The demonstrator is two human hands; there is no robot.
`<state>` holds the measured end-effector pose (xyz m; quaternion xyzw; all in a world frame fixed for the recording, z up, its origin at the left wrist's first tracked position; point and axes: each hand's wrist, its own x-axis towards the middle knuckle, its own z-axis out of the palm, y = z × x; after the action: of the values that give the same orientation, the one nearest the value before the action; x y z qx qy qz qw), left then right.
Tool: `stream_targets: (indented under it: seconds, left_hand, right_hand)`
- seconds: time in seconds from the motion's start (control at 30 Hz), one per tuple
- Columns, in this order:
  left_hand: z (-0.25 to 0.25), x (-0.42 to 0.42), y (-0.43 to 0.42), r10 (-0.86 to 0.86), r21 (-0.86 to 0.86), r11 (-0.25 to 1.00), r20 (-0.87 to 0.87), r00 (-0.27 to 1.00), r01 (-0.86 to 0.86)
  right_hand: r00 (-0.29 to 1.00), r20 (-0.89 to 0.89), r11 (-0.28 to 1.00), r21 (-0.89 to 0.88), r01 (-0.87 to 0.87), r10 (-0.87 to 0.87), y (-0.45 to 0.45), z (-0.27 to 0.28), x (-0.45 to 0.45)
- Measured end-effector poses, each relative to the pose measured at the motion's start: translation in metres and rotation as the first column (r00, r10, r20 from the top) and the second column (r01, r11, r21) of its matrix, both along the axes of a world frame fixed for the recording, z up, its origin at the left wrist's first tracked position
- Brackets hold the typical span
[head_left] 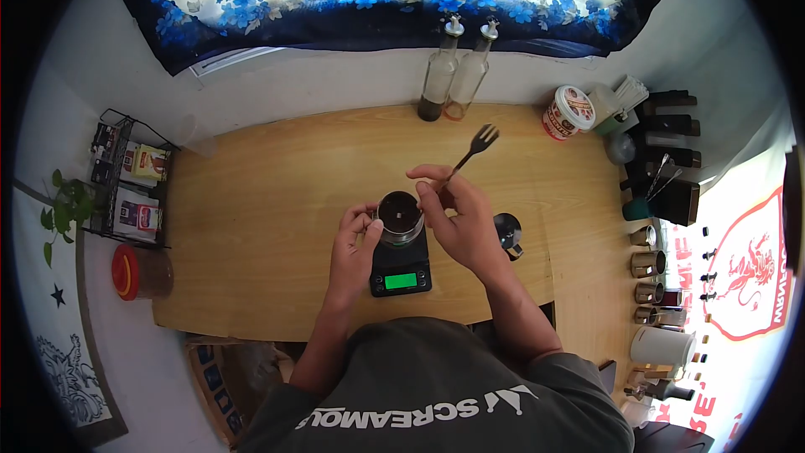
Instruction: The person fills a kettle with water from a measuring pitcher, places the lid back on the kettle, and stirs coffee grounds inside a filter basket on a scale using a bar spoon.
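A small clear glass vessel (401,216) with dark contents stands over a black digital scale (402,279), whose display glows green. Fingers of my left hand (355,243) wrap round the vessel's left side. My right hand (457,218) pinches the handle of a small dark fork (480,141), its tines pointing up and away from the vessel. The fingertips of that hand are beside the vessel's right rim; whether they touch it is hard to tell. Just right of my right hand lies a dark round object with a handle (508,232), partly hidden by the hand.
Two glass bottles with pourers (466,80) stand at the wooden table's (277,184) back edge. A white-lidded tub (570,112) is at the back right. Metal cups (648,264) line the right side. A wire rack (126,176) and red-lidded jar (142,273) are on the left.
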<state>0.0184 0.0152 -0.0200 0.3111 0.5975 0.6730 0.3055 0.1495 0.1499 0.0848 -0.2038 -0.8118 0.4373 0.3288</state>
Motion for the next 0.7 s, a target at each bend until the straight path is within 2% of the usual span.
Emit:
stream_targets:
  seconds: [0.07,0.1,0.17,0.3,0.37,0.4,0.47,0.5,0.57,0.6,0.67,0.7]
  left_hand:
    - [0.002,0.0,0.0,-0.001,-0.009,1.0,-0.007,1.0,0.001]
    - [0.002,0.0,-0.001,-0.002,-0.018,1.0,-0.012,1.0,0.001]
    - [0.002,-0.002,-0.002,-0.007,-0.022,1.0,-0.017,1.0,0.006]
    - [0.0,-0.003,-0.002,-0.014,-0.019,1.0,-0.018,1.0,0.014]
    - [0.003,-0.002,-0.002,-0.018,-0.018,1.0,-0.014,1.0,0.018]
    - [0.003,-0.002,-0.002,-0.021,-0.013,1.0,-0.014,1.0,0.02]
    - [0.002,-0.002,-0.001,-0.022,-0.012,1.0,-0.004,1.0,0.022]
    - [0.001,-0.002,-0.001,-0.024,-0.008,1.0,0.003,1.0,0.024]
    - [-0.001,-0.001,-0.001,-0.024,-0.01,1.0,0.005,1.0,0.025]
    - [-0.001,-0.002,-0.001,-0.024,-0.006,1.0,0.003,1.0,0.024]
    - [-0.001,-0.002,-0.001,-0.026,-0.013,1.0,0.003,1.0,0.026]
    - [-0.001,-0.003,-0.001,-0.028,-0.015,1.0,0.0,1.0,0.028]
  right_hand:
    - [0.999,0.037,0.934,-0.358,-0.003,0.018,0.0,-0.001,-0.002]
    - [0.999,0.04,0.932,-0.362,-0.003,0.018,0.0,-0.007,-0.004]
    - [0.983,-0.182,0.899,-0.428,-0.094,0.016,0.001,-0.022,-0.008]
    - [0.97,-0.243,0.874,-0.476,-0.097,-0.025,0.003,-0.023,-0.007]
    - [0.987,-0.16,0.982,-0.187,-0.001,-0.03,0.006,-0.02,-0.001]
    - [0.987,-0.157,0.982,-0.19,-0.001,-0.03,0.007,-0.015,0.001]
    - [0.999,-0.023,0.99,0.141,0.031,-0.028,0.008,-0.005,0.004]
    - [0.999,-0.019,0.99,0.136,0.031,-0.028,0.008,-0.007,0.003]
    - [0.999,-0.023,0.993,-0.113,0.021,-0.024,0.005,-0.012,0.001]
    - [0.999,-0.02,0.993,-0.116,0.022,-0.024,0.003,-0.012,0.0]
    - [0.999,-0.053,0.925,-0.378,-0.019,-0.001,-0.001,-0.011,-0.002]
    - [0.999,-0.05,0.924,-0.382,-0.019,0.0,-0.002,-0.015,-0.003]
